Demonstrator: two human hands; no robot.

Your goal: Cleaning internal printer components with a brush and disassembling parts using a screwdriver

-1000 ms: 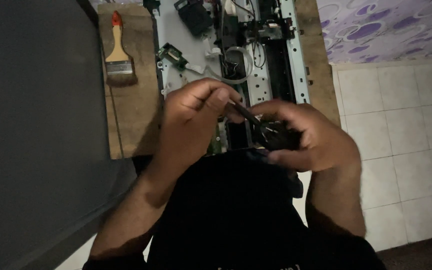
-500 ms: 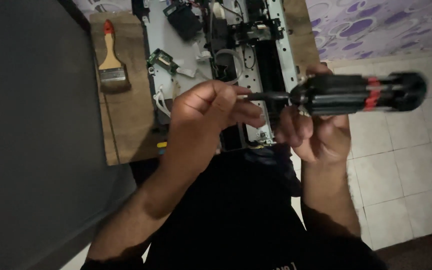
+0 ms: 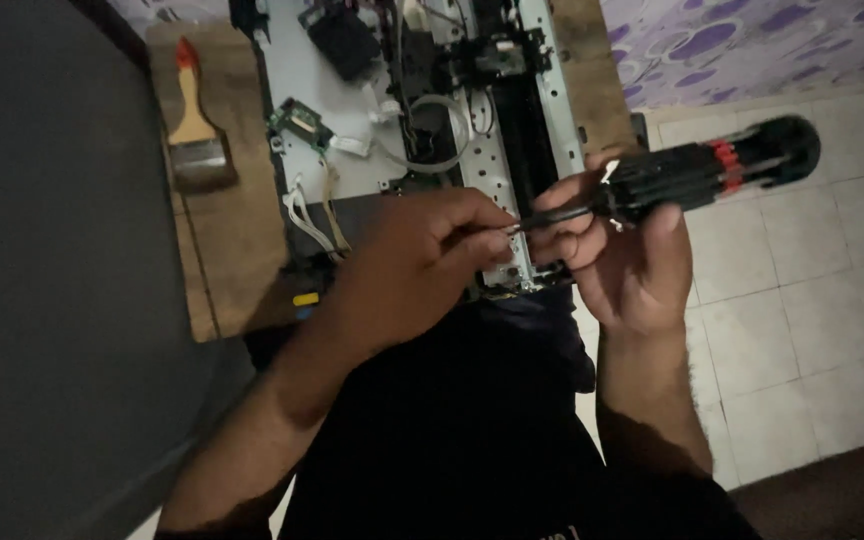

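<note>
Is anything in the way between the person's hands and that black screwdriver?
Nothing visible. The right hand already grips the screwdriver by its black handle, and the left hand pinches the metal tip with its fingers, above the opened machine on the wooden table.

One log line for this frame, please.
right hand: holds black-red screwdriver | left hand: fingers pinch its tip | behind: opened printer, paintbrush
</note>
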